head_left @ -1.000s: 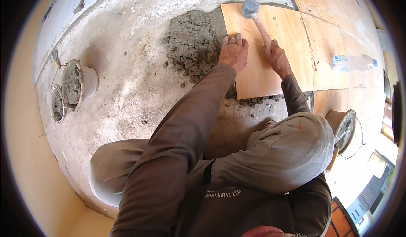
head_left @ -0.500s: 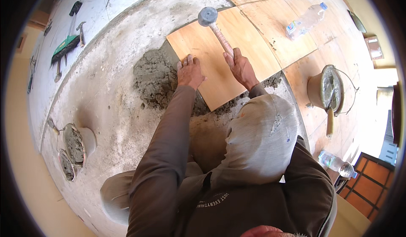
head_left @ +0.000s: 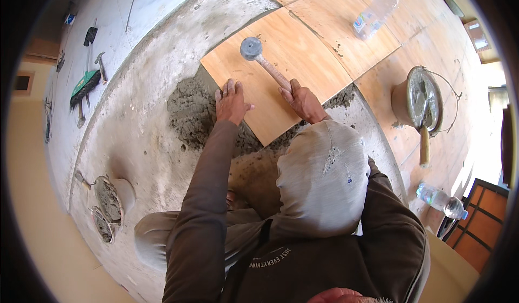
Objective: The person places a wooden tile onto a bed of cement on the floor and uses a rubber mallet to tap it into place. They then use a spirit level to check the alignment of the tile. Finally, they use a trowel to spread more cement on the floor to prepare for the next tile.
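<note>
My left hand [head_left: 233,104] lies flat with fingers spread on the left edge of a wood-look floor tile [head_left: 308,49]. In my right hand [head_left: 306,104] is the handle of a rubber mallet [head_left: 268,68], its round grey head over the tile beyond my left fingers. Whether the head touches the tile I cannot tell. Wet mortar [head_left: 190,111] is heaped along the tile's left side, and more of it shows under the near and right edges.
Laid tiles [head_left: 373,68] to the right carry a water bottle [head_left: 377,11] and a mortar bucket [head_left: 403,102] with a wooden-handled tool. Another bottle [head_left: 440,200] lies nearer. At left are buckets of mortar [head_left: 123,195], a broom [head_left: 85,88] and a hammer [head_left: 101,68].
The mallet head has come nearer to me over the tile, and my right hand has shifted with it. My left hand keeps its place on the tile. The whole view has turned slightly.
</note>
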Motion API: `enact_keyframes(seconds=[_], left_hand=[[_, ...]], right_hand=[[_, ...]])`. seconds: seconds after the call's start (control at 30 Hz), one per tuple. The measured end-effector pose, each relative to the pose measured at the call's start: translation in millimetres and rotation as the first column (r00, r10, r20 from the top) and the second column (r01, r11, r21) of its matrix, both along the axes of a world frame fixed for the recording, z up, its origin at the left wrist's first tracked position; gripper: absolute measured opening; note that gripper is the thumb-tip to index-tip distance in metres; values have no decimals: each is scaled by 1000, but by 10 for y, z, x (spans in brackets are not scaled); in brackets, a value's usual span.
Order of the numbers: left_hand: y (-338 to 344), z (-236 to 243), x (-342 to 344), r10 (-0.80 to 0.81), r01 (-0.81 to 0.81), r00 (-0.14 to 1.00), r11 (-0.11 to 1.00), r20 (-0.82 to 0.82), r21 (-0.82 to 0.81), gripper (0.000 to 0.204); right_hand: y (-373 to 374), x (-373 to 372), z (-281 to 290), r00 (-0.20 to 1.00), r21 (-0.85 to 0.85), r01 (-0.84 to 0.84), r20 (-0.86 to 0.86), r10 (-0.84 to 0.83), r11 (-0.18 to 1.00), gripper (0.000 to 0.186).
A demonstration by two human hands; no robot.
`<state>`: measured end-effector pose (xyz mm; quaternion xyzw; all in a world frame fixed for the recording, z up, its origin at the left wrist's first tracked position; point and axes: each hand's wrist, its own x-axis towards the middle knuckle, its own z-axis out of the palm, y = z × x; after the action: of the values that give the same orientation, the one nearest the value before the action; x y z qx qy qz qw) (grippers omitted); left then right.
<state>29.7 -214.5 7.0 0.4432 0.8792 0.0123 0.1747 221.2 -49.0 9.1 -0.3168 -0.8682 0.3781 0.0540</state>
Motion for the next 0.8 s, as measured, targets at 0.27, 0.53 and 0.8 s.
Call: enact_keyframes(seconds=[0.27,0.53,0.8], left_hand=[[-86,-85,-5,41,-43,998,997,39,57,91],[-119,-81,-46,27,-32,998,995,49,98,97],[-158,-17,-226,32,-40,992,997,119,69,53]], right_hand=[[-472,951,297,920,-574,281,-66,-386,769,49],[-875,3453,-501,909,-302,405,237,-343,863,44],[-267,4278,-391,698,292,-288,716,-9,912,30]])
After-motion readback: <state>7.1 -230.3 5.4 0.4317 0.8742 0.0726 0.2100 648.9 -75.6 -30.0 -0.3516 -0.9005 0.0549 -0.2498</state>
